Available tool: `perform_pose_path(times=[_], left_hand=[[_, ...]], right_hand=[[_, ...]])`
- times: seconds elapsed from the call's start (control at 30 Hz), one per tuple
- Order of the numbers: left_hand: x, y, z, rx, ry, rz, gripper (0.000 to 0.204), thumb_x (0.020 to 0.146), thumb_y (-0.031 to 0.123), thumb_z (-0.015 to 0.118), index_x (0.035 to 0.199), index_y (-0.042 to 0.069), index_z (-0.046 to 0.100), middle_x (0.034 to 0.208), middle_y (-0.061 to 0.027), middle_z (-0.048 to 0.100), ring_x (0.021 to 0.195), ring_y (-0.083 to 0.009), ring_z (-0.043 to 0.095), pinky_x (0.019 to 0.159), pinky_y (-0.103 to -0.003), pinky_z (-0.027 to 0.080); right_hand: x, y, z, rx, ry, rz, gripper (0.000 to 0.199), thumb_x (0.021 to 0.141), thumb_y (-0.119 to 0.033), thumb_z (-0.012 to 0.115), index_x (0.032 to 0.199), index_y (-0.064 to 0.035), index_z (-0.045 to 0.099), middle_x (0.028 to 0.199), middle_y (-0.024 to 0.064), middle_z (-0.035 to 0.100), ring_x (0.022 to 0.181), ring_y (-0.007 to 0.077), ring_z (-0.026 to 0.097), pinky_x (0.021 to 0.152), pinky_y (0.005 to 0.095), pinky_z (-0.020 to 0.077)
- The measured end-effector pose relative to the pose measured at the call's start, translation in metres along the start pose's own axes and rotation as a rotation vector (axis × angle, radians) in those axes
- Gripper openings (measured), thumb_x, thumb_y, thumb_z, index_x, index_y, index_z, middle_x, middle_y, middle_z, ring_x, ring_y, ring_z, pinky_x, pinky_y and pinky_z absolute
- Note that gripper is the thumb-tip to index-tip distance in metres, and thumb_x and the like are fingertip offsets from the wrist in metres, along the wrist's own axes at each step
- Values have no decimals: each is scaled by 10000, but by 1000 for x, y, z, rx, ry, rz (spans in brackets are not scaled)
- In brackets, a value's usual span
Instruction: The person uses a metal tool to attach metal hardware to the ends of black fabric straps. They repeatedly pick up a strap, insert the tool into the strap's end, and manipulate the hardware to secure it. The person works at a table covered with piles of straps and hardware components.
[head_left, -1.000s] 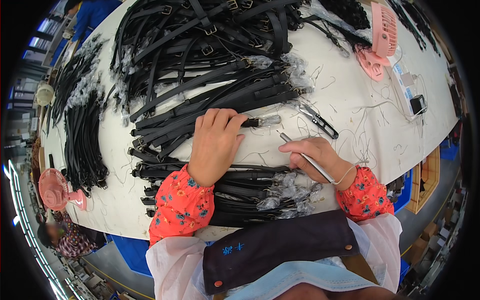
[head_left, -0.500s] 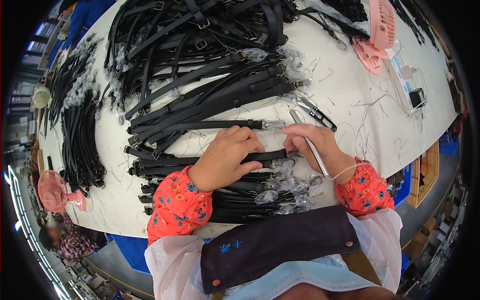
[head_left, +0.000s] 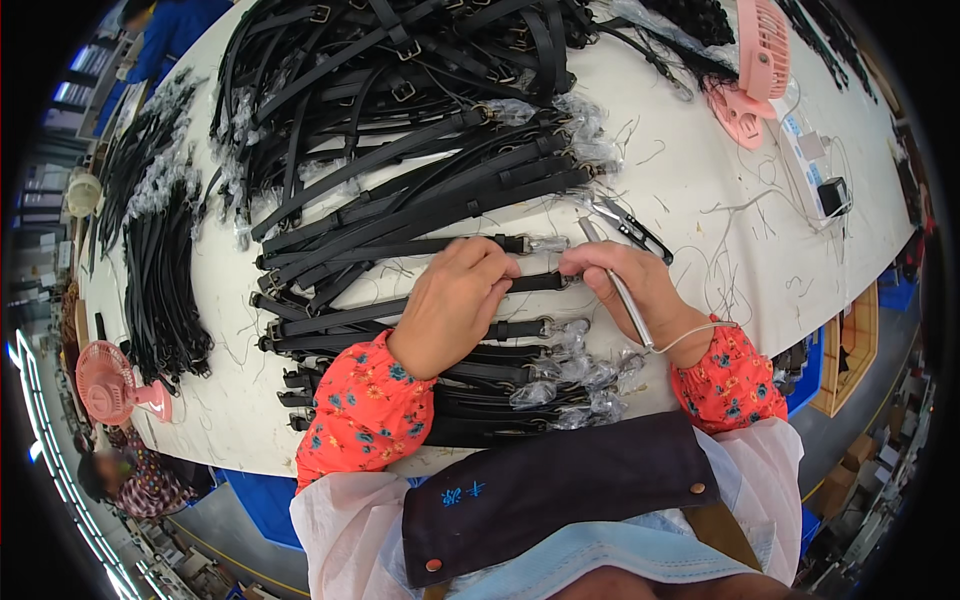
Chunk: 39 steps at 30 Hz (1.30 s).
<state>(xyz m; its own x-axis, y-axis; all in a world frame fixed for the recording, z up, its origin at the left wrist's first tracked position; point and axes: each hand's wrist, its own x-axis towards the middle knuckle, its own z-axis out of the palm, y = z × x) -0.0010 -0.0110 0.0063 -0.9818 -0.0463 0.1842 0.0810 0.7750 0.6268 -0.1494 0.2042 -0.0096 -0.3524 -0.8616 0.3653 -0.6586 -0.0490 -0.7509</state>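
My left hand (head_left: 452, 308) is closed, thumb and fingers pinching a black strap (head_left: 538, 283) near its right end. That strap lies crosswise in front of me, with a similar strap (head_left: 508, 243) just beyond it, whose buckle end is wrapped in clear plastic. My right hand (head_left: 640, 290) holds a slim silver pen-like tool (head_left: 630, 308) with a pale cord, slanting across the palm. Its thumb and forefinger reach the metal fitting at the end of the pinched strap; whether they grip it is hidden. Black-handled thread snips (head_left: 640, 234) lie just beyond the right hand.
Black buckled straps (head_left: 400, 95) are heaped at the back, and more straps (head_left: 480, 395) lie near my apron. Another bundle (head_left: 165, 270) is at left. Pink fans (head_left: 765, 50) (head_left: 108, 380) stand at both sides. A white power strip (head_left: 808, 170) lies at right.
My left hand has gone from loosely spread to pinching the strap. The strap's right end has moved away from me, up to the right fingertips. The tool stays in my right hand.
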Motion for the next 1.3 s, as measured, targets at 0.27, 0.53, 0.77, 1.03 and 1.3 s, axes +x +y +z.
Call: perform_pose_path(times=[0.27,0.53,0.77,1.03,1.3], left_hand=[[1,19,1,-369,-91,-187,348,861,24,773,1190,75,672,1140,-106,602,898,-283,638,745,-355,527],[2,2,25,-205,62,-17,164,900,0,720,1059,25,689,930,-111,621,755,-290,643,691,-358,526],[3,6,18,-253,7,-136,51,929,10,683,971,18,655,908,-105,614,744,-269,643,661,-350,505],[3,6,18,-249,-1,-134,50,937,25,684,977,17,655,913,-100,617,736,-259,642,666,-345,506],[3,6,17,-255,-6,-137,51,934,24,687,973,17,656,916,-98,621,728,-251,642,658,-340,505]], right_hand=[[-2,-7,-8,402,84,109,244,1099,-188,527,1257,-23,614,994,101,679,850,176,657,795,308,535],[-9,-7,-2,654,-99,456,287,1107,-261,519,1176,-14,646,791,32,631,687,79,595,624,248,495],[-7,-6,1,594,-121,449,292,1102,-274,526,1141,-21,667,770,25,626,649,76,586,597,245,480],[-6,-6,3,531,-119,411,293,1101,-277,520,1115,-31,680,743,18,623,630,78,575,599,256,469],[-5,-4,3,473,-126,379,265,1095,-254,527,1100,-44,688,700,-1,627,614,73,560,674,275,464]])
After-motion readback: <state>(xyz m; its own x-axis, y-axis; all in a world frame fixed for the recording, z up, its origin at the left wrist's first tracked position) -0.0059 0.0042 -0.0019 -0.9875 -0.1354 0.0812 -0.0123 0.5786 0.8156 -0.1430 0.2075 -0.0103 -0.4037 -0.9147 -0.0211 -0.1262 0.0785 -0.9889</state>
